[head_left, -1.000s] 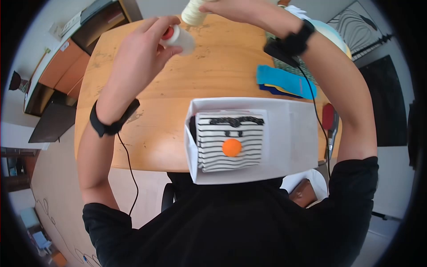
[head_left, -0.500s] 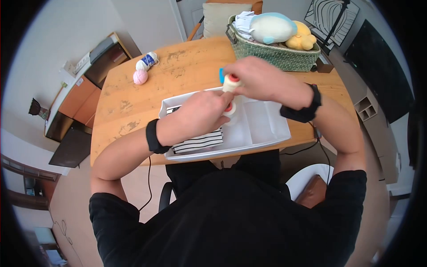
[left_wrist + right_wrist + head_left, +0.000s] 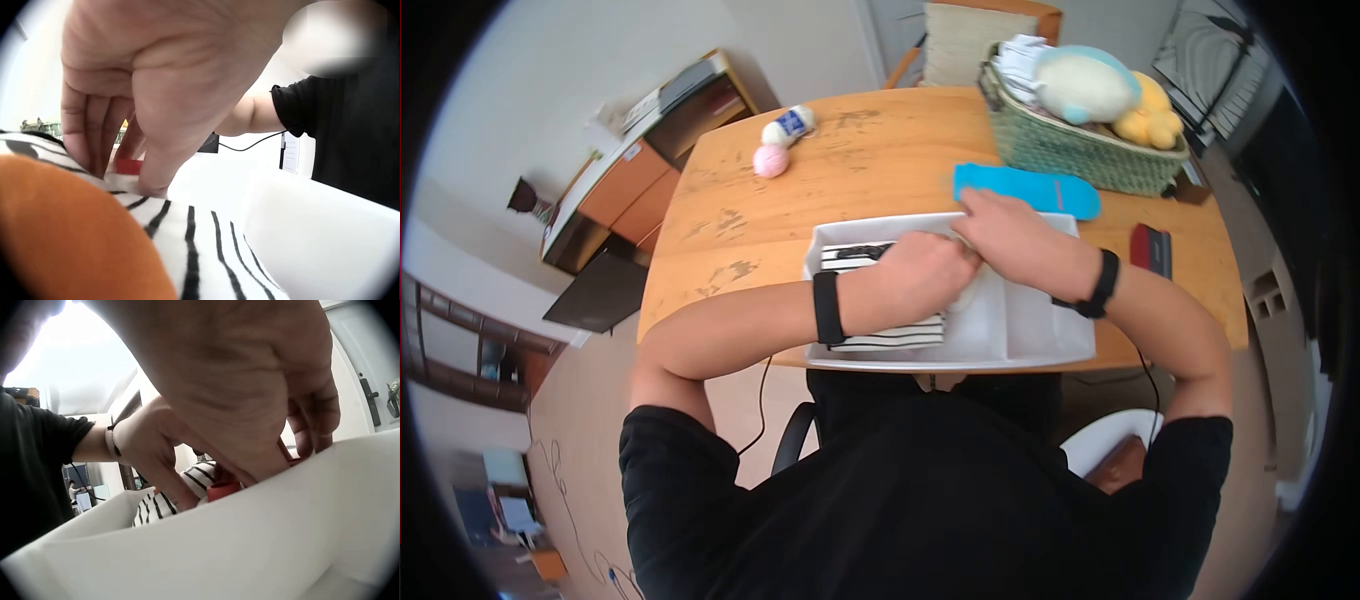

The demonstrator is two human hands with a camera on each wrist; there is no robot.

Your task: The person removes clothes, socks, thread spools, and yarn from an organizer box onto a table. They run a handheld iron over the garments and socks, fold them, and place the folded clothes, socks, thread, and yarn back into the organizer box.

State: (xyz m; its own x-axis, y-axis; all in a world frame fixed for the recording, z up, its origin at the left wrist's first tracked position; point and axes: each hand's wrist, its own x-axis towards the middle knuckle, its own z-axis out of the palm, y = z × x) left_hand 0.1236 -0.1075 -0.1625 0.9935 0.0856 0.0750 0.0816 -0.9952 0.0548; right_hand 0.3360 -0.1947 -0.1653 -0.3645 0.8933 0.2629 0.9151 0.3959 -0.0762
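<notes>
Both hands reach into the white box (image 3: 1050, 335), side by side. My left hand (image 3: 915, 280) pinches a thread spool with a red top (image 3: 129, 167) between thumb and fingers, beside the folded striped cloth (image 3: 200, 250) with its orange round patch (image 3: 69, 231). The right hand (image 3: 1020, 235) has its fingers bent down over the box; in the right wrist view a bit of red (image 3: 294, 462) shows at its fingertips, the rest hidden by the box wall. Another red spool top (image 3: 223, 490) stands by the left thumb.
Behind the box lies a blue folded cloth (image 3: 1040, 190). A green basket (image 3: 1080, 155) with plush toys stands at the back right, a red and grey item (image 3: 1151, 250) at the right. Pink yarn (image 3: 771, 161) and white yarn (image 3: 788, 127) sit at the back left.
Both hands came back from the far side of the table with the spools and lowered them into the box, right of the striped cloth. The head view has shifted.
</notes>
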